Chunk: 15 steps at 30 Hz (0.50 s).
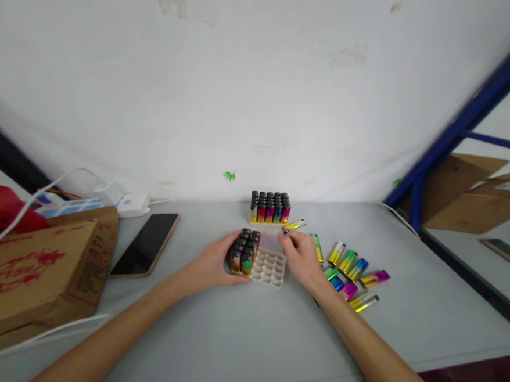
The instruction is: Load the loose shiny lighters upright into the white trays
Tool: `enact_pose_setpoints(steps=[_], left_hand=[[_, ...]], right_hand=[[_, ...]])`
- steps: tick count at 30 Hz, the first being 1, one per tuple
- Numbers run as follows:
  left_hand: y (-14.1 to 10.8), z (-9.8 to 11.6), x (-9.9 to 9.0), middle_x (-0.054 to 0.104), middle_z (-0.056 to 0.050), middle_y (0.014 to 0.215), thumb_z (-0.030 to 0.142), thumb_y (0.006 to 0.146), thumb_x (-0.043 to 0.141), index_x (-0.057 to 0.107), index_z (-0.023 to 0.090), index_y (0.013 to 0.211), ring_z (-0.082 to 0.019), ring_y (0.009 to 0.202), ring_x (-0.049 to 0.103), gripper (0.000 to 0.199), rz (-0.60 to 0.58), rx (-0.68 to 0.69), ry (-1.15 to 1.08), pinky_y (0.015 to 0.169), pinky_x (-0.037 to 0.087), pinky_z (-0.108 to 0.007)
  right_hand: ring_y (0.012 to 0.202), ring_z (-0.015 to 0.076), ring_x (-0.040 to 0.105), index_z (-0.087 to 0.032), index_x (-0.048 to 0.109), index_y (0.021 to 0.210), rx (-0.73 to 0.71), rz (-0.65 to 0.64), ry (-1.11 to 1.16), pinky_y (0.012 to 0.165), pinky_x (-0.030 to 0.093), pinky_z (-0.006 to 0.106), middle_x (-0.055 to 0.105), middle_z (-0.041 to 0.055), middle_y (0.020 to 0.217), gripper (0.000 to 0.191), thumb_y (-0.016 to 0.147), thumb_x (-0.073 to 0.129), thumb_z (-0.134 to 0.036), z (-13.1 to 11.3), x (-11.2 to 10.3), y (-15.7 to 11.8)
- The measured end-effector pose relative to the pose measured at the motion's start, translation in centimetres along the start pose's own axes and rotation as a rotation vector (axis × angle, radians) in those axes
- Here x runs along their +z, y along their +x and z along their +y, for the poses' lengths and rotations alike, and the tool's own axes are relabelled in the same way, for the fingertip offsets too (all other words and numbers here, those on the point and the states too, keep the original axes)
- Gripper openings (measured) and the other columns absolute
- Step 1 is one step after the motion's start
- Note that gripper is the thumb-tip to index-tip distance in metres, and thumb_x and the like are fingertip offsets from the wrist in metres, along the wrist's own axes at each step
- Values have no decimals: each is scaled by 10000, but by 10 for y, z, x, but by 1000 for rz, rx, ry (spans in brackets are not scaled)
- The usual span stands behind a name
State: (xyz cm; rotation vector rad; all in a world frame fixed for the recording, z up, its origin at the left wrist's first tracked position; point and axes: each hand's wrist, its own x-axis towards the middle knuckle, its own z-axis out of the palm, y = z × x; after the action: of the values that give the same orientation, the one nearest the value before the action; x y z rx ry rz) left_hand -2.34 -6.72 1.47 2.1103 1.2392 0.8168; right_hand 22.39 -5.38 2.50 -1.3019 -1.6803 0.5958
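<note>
A pale tray (269,267) with round hollows lies on the table, its left part filled with upright lighters (245,251) with black tops. My left hand (217,261) curls around the tray's left side, thumb and fingers against the lighters. Over the tray's back right corner, my right hand (301,252) is closed in a pinch on a lighter (286,232); only its top shows between the fingers. Loose shiny lighters (348,261) in several colours lie scattered to the right of that hand. One more yellow lighter (295,224) lies just behind it.
A full block of upright lighters (270,208) stands near the wall. At left are a phone (146,244), a cardboard box (34,280), a red bag (4,214) and a white power strip (134,204) with cables. A blue metal frame (465,121) rises at right, with an open carton (468,194) beyond.
</note>
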Motion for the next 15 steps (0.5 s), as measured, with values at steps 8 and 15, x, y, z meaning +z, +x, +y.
enact_pose_setpoints(steps=[8,15], left_hand=[[0,1,1,681,-160,1463,392,629,981,590,185,1456,-404,1326,666,938,10,-9,33,1206,484,-552],[1,0,3,694,-137,1446,418,624,974,600,218,1445,-396,1318,672,924,25,-1,34,1196,496,-539]], right_hand=[[513,118,356,-254,359,566,-54,9,-31,538,259,282,357,-54,514,505,938,487,-571,-4,-2,1],[510,107,329,-252,344,555,-64,-14,-33,539,235,285,343,-58,507,468,919,496,-504,-5,-1,0]])
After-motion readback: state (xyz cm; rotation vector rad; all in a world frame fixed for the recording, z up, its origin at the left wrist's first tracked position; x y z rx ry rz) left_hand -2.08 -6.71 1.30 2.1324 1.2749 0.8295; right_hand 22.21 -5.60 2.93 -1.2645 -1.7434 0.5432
